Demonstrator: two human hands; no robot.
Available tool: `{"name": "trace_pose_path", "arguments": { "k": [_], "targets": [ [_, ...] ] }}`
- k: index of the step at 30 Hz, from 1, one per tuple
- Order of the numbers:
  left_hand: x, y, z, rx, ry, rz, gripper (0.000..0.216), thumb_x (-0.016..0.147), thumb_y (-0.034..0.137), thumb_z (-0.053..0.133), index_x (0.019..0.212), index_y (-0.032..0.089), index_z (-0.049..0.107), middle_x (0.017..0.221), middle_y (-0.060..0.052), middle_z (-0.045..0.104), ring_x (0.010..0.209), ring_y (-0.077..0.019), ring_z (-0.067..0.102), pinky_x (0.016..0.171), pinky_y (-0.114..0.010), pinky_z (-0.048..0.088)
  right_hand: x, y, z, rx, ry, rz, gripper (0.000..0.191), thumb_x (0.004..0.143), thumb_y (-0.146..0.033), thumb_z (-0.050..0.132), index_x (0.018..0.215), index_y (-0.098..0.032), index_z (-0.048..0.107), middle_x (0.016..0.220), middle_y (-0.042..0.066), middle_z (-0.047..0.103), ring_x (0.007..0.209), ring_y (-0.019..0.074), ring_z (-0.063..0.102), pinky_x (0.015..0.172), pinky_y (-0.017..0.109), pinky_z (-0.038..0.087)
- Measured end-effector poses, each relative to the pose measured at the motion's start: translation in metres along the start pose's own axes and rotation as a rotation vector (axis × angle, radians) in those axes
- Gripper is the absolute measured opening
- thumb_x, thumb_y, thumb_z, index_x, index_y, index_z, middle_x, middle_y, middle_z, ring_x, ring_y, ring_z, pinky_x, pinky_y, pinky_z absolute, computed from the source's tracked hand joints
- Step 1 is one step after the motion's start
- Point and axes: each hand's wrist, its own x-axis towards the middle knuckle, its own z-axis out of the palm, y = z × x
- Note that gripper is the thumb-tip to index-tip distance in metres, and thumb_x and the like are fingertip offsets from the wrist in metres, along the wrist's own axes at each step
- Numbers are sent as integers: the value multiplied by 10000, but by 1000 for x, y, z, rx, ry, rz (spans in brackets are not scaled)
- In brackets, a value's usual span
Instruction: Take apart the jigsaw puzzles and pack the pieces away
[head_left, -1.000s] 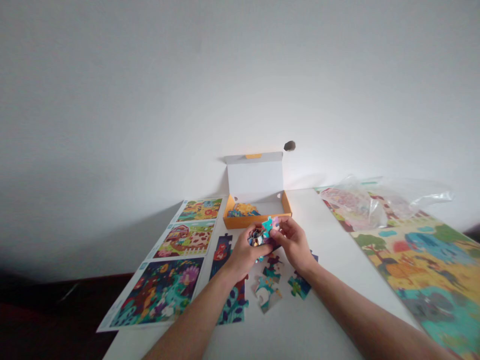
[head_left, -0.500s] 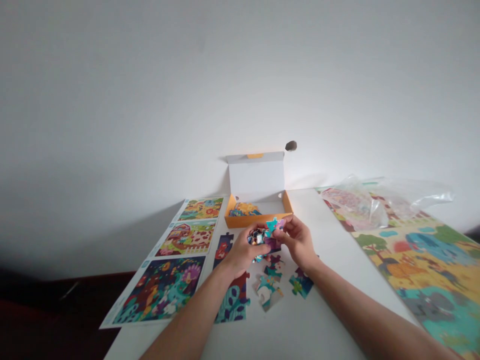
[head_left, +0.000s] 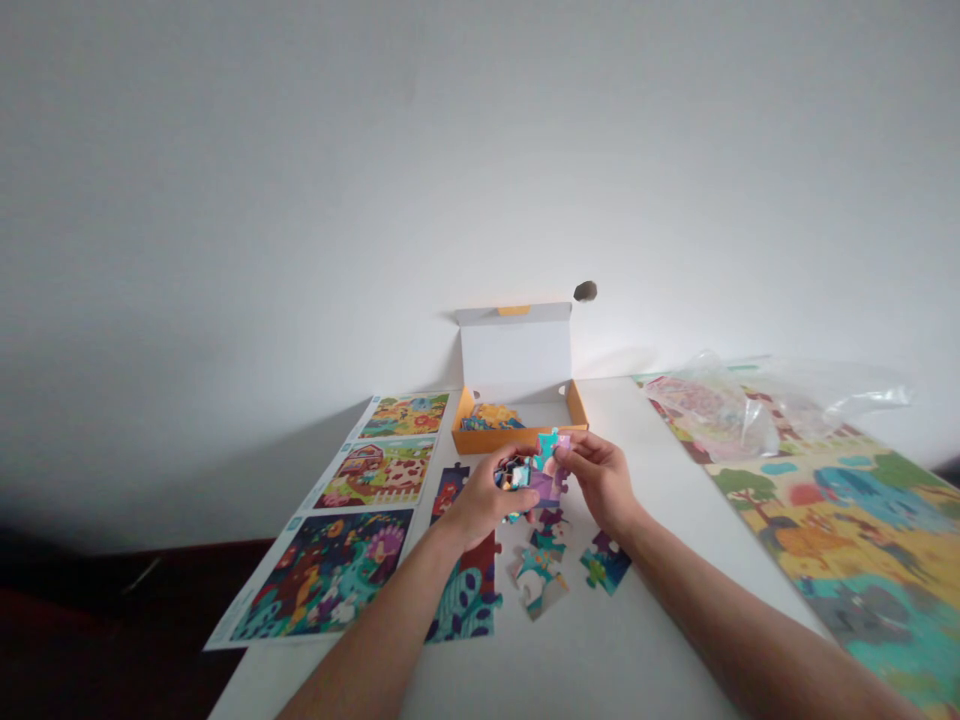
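My left hand [head_left: 484, 497] is closed round a stack of jigsaw puzzle pieces [head_left: 516, 474], thumb on top. Between the thumb and fingers of my right hand [head_left: 604, 477] is a teal and purple puzzle piece [head_left: 548, 451], held up against the front of the stack. Below the hands, several loose pieces lie on the white table, among them a teal and white one [head_left: 536, 581] and a dark blue and green one [head_left: 606, 563]. A joined strip of dark pieces [head_left: 466, 600] lies left of them, partly hidden by my left hand and forearm.
An orange box [head_left: 517, 438] with its white lid raised holds more pieces, by the wall. On the left lies a sheet [head_left: 319, 575] with three printed pictures. Assembled animal puzzles [head_left: 862, 550] cover the right side, a clear plastic bag [head_left: 739, 420] on top.
The piece in my right hand has turned and come down slightly, so its purple side shows more. My left hand keeps its grip on the stack. The view has shifted a little.
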Motion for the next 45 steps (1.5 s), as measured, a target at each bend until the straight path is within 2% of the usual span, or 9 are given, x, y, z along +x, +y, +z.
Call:
{"name": "trace_pose_path", "arguments": {
  "k": [8, 16, 20, 23, 26, 29, 34, 40, 45],
  "targets": [
    [3, -5, -2, -92, 17, -51, 512, 637, 200, 764, 1113, 188, 575, 842, -7, 603, 622, -129, 575, 513, -262, 519, -2, -3, 2, -32, 26, -62, 171, 770, -266, 725, 860, -179, 607, 703, 34, 707, 570, 166, 625, 550, 307, 493],
    [1, -1, 2, -190, 20, -76, 516, 618, 194, 763, 1108, 180, 600, 834, -15, 618, 617, -129, 569, 481, -258, 508, -3, -3, 1, 10, -30, -42, 166, 789, -263, 705, 864, -197, 573, 702, 27, 692, 547, 165, 601, 505, 299, 471],
    [2, 1, 2, -270, 91, -142, 474, 611, 205, 757, 1068, 180, 630, 842, -35, 643, 622, -151, 603, 460, -254, 489, -8, -5, 4, -233, -14, -180, 134, 799, -289, 694, 848, -222, 589, 791, 33, 674, 670, 183, 615, 633, 341, 500],
    [3, 1, 1, -326, 75, -174, 427, 621, 202, 745, 1036, 177, 647, 829, -40, 652, 609, -147, 607, 463, -252, 484, -12, -7, 6, -463, 19, -291, 95, 815, -302, 671, 810, -230, 610, 856, 51, 668, 772, 200, 605, 753, 367, 488],
    [3, 0, 0, -333, 79, -192, 446, 595, 152, 753, 1028, 185, 652, 868, -41, 659, 635, -138, 609, 487, -242, 490, -11, -7, 6, -483, 138, -341, 107, 818, -324, 669, 814, -237, 607, 891, 54, 666, 840, 210, 597, 807, 381, 471],
    [4, 0, 1, -336, 127, -183, 487, 580, 135, 766, 1048, 190, 644, 905, -49, 662, 687, -149, 621, 514, -239, 497, -5, -7, 3, -289, 191, -258, 172, 796, -337, 699, 867, -232, 583, 850, 36, 667, 787, 194, 616, 738, 355, 484],
    [4, 3, 2, -410, 119, -70, 444, 622, 165, 753, 1049, 190, 633, 921, -51, 653, 771, -181, 625, 570, -277, 523, 0, -3, 4, -127, 41, -44, 260, 751, -353, 743, 864, -196, 569, 738, 12, 651, 620, 144, 590, 570, 277, 451],
    [2, 6, 8, -455, 75, -16, 494, 627, 129, 769, 1091, 220, 625, 993, -44, 651, 813, -168, 619, 676, -290, 514, -5, -2, 12, -127, -33, 124, 328, 711, -388, 763, 916, -201, 588, 842, 7, 639, 603, 124, 594, 552, 264, 476],
    [1, 5, 8, -447, 80, 0, 532, 637, 90, 735, 1137, 247, 648, 1087, -45, 649, 934, -180, 615, 773, -282, 485, -5, -2, 10, -125, -125, 183, 424, 740, -357, 742, 1121, -238, 598, 980, 25, 639, 770, 149, 610, 638, 261, 501]
  ]
}}
